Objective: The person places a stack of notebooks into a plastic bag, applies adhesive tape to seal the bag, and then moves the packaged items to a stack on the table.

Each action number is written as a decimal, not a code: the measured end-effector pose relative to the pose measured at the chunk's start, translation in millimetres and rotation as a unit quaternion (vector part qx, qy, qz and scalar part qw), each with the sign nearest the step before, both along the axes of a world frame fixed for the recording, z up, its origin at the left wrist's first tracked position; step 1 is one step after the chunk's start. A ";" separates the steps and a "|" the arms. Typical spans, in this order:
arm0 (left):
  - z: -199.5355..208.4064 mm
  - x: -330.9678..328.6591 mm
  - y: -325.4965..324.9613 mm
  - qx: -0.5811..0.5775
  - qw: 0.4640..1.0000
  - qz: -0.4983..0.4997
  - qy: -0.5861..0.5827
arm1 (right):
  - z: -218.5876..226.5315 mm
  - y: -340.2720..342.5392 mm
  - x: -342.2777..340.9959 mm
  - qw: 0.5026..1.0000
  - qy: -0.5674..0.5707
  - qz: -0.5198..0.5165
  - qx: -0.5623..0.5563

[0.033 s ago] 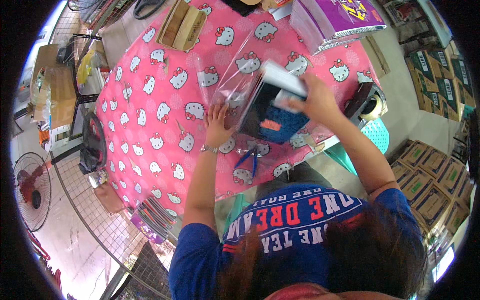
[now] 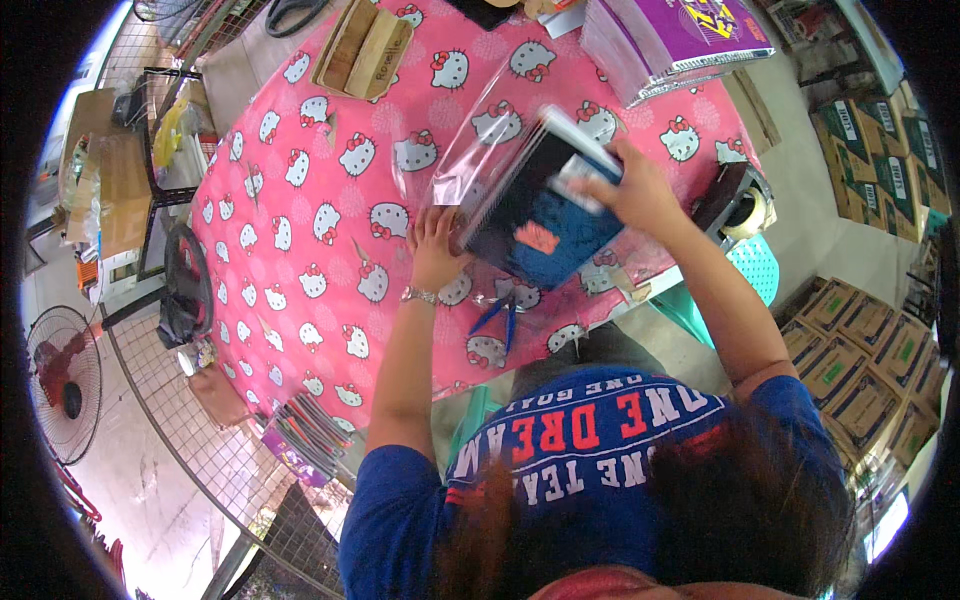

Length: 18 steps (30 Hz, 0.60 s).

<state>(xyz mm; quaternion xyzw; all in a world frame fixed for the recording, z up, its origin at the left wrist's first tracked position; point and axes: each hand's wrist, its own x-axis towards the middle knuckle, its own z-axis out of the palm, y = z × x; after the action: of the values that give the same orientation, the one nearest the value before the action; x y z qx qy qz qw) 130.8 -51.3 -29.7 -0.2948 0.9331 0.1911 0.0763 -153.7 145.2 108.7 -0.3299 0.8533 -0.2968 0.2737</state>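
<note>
My right hand [image 2: 640, 185] grips the right edge of a dark blue notebook [image 2: 545, 215], thick enough that it may be a stack. A coral patch and a blurred pale patch show on its cover, and a spiral-like edge runs along its left side. Beside that edge, my left hand [image 2: 436, 245] lies with fingers spread on clear plastic film [image 2: 470, 165]. The film spreads over the pink patterned tablecloth [image 2: 325, 270], partly under the notebook. Blue-handled pliers [image 2: 497, 318] rest just below the notebook, near the table's front edge.
A wooden compartment box [image 2: 363, 50] and a purple plastic-wrapped pack [image 2: 680, 45] stand at the far side. At the right edge is a tape dispenser [image 2: 738, 205], beyond it a teal stool [image 2: 755, 270] and stacked cartons [image 2: 850, 345]. A purple pack of notebooks [image 2: 305, 440] sits lower left.
The notebook has shifted slightly left and down, closer to my left hand, and my right hand has moved a little with it. My left hand stays in place.
</note>
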 end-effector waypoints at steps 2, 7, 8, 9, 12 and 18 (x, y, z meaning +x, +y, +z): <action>-1.7 -0.8 -2.4 -0.023 1.000 -0.004 -0.002 | -18.0 -13.4 -2.2 0.990 -0.126 -0.064 -0.011; 19.6 -42.9 -26.4 0.035 0.998 0.053 -0.031 | -128.8 -15.0 -22.2 0.973 -0.165 -0.156 0.041; 14.3 -42.3 -37.9 0.044 0.996 0.081 0.010 | -132.3 -20.3 -22.8 0.974 -0.165 -0.143 0.067; 6.6 -36.8 -49.0 0.044 0.995 0.084 0.005 | -135.2 -23.1 -17.7 0.973 -0.167 -0.129 0.096; -8.6 -19.5 -60.0 0.055 0.982 0.179 0.016 | -107.4 -41.6 -4.8 0.978 -0.167 -0.082 0.090; 22.1 -74.2 63.6 0.411 0.755 0.457 0.230 | -124.9 -39.9 -10.5 0.972 -0.145 -0.085 0.164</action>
<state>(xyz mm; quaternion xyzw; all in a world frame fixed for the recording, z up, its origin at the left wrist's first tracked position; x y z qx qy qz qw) 56.6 12.2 -7.6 -0.5733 0.5087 0.6303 -0.1236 -164.2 105.3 -16.1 -0.1601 0.8665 -0.2193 0.4188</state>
